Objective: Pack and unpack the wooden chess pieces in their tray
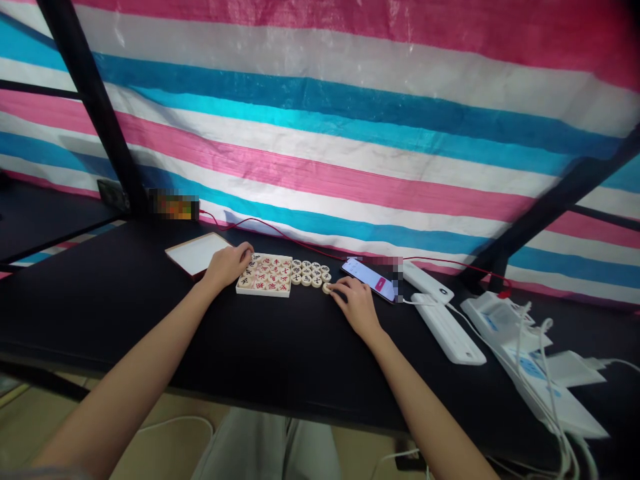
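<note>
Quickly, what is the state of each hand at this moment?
Left hand: fingers curled at the white box; grip cannot be told.
Right hand: fingertips at a round piece; whether gripped cannot be told.

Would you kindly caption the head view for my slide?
Left hand at box of round pieces, right hand at loose piece.

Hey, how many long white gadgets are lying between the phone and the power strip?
2: the farther white gadget just right of the phone, and the nearer white gadget closer to you. No others show there.
</note>
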`<state>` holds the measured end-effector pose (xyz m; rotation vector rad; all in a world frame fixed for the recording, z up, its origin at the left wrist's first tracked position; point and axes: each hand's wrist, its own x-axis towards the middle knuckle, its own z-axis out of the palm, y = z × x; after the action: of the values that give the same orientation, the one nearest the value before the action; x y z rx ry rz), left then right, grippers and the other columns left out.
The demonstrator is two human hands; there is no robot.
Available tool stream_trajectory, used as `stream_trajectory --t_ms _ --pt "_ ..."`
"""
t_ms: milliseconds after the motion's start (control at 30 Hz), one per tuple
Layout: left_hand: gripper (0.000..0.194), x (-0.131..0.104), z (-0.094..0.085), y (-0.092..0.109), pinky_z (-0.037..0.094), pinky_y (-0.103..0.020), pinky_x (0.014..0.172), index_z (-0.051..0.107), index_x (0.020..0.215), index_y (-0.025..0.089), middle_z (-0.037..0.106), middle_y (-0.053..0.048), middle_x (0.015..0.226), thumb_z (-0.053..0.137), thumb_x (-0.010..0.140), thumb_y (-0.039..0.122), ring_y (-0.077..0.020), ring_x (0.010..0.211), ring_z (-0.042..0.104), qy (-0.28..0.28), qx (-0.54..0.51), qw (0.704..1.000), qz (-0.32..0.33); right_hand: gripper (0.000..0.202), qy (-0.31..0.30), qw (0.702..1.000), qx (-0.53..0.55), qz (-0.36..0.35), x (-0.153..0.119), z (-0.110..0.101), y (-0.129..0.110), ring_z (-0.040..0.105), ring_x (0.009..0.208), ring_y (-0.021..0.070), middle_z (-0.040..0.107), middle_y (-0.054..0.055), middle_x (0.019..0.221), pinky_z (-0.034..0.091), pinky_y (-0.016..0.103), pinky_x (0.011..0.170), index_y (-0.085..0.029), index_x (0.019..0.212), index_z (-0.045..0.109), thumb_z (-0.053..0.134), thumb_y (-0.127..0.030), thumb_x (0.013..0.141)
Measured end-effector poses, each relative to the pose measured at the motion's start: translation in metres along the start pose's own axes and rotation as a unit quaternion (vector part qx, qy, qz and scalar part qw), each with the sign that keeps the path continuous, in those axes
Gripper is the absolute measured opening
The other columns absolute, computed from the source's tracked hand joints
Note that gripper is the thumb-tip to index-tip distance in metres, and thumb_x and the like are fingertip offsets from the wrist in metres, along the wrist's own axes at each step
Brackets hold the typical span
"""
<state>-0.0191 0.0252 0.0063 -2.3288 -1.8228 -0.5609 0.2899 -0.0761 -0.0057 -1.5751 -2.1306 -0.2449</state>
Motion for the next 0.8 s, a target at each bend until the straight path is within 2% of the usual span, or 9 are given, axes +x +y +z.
stream_trajectory --t_ms 300,800 --pt "0.036 -0.001 -0.003 0.0016 0.034 -0.025 0.056 0.058 0.098 0.023 0.065 -0.004 0.072 0.026 0.087 0.036 -0.0203 0.069 0.06 -0.007 0.011 1.0 0.008 0.025 -0.023 0.999 -0.021 -0.005 0.0006 0.0027 0.0008 0.053 0.088 0.0167 0.061 0.003 0.097 0.03 0.031 0.072 -0.026 0.107 0.062 0.048 -0.024 0.087" --pt "0.035 -0.001 -0.0026 0.0038 0.036 -0.025 0.058 0.058 0.1 0.023 0.066 -0.004 0.075 0.028 0.086 0.036 -0.0205 0.072 0.061 -0.014 0.006 1.0 0.017 0.029 -0.024 1.0 -0.013 -0.007 0.0011 0.0039 -0.0009 0.054 0.087 0.016 0.062 0.004 0.098 0.027 0.031 0.074 -0.025 0.11 0.06 0.044 -0.019 0.087"
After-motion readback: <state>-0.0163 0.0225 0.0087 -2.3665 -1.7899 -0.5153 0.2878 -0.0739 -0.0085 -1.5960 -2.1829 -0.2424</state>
